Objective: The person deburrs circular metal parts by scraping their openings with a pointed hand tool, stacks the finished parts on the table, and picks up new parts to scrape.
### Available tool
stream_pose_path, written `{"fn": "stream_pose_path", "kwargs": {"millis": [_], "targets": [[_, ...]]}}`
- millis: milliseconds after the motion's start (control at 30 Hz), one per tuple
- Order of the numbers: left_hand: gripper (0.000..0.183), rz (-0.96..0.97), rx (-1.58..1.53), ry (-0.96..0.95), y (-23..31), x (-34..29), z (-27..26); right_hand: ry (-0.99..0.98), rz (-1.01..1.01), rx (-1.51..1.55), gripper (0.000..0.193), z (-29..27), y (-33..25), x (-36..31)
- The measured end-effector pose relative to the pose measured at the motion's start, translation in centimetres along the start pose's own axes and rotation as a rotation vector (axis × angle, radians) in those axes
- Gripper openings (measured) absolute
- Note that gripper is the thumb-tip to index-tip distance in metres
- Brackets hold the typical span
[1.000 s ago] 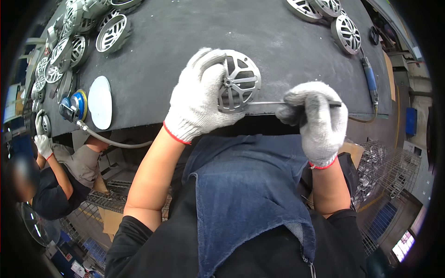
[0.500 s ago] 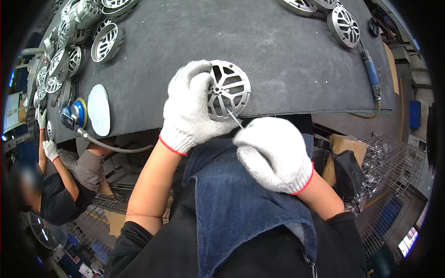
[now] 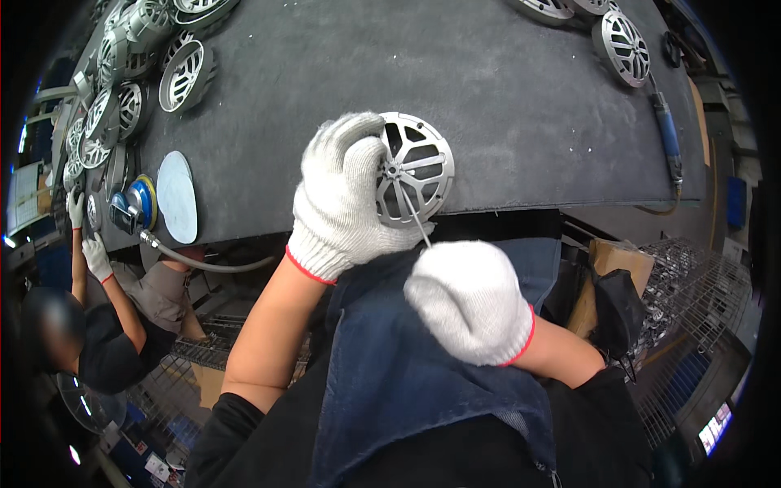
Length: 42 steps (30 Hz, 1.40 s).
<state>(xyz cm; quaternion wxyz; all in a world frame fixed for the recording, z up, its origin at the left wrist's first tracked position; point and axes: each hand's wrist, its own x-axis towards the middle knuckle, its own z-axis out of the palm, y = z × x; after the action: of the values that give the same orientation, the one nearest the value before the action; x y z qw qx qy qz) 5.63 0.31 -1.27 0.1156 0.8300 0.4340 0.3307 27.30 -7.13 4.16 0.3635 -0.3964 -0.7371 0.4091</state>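
My left hand [image 3: 338,203], in a white knitted glove with a red cuff, is closed around the left side of a round grey metal grille [image 3: 439,165]. The grille has slots radiating from a small hub and is held tilted at the table's near edge. A thin metal rod [image 3: 419,221] sticks out of my right hand [image 3: 472,305], also gloved and closed in a fist. Its tip lies over the grille's lower slots, just below the hub. The fist hides the rod's other end, so its exact kind does not show.
Similar grilles [image 3: 185,77] are heaped at the far left of the dark table [image 3: 325,65]; several more [image 3: 622,49] lie at the far right. A blue hand tool [image 3: 667,138], a hosed sander [image 3: 134,203] and a pale oval disc [image 3: 176,198] also lie there. A co-worker [image 3: 114,325] is at left.
My right hand has drawn back toward my body, and more of the rod shows between fist and grille. My left hand keeps its hold on the grille. The whole view has shifted slightly.
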Motion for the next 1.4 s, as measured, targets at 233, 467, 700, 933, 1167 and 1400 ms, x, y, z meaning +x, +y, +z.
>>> {"fn": "stream_pose_path", "kwargs": {"millis": [233, 467, 700, 933, 1167, 1400], "targets": [[0.095, -0.024, 0.040, -0.056, 0.2, 0.3, -0.4, 0.043, 0.054, 0.009, 0.032, 1.1, 0.4, 0.5], [0.092, 0.015, 0.040, 0.003, -0.2, 0.0, 0.2, 0.026, 0.032, 0.016, 0.027, 0.6, 0.3, 1.0], [0.093, -0.037, 0.051, -0.047, 0.5, 0.3, -0.9, 0.142, -0.077, 0.252, 0.016, -1.4, 0.3, -1.4], [0.104, -0.053, -0.020, -0.096, -0.5, -0.5, -1.7, 0.314, 0.232, 0.718, 0.023, -4.2, -1.0, 0.2], [0.102, -0.160, 0.010, -0.150, 0.4, -0.7, -2.4, 0.212, 0.199, 0.469, 0.055, -4.0, 0.8, -0.2], [0.086, -0.184, 0.072, -0.316, 2.8, 2.6, -4.8, 0.278, 0.156, 0.382, 0.073, -2.5, 1.3, -1.4]]}}
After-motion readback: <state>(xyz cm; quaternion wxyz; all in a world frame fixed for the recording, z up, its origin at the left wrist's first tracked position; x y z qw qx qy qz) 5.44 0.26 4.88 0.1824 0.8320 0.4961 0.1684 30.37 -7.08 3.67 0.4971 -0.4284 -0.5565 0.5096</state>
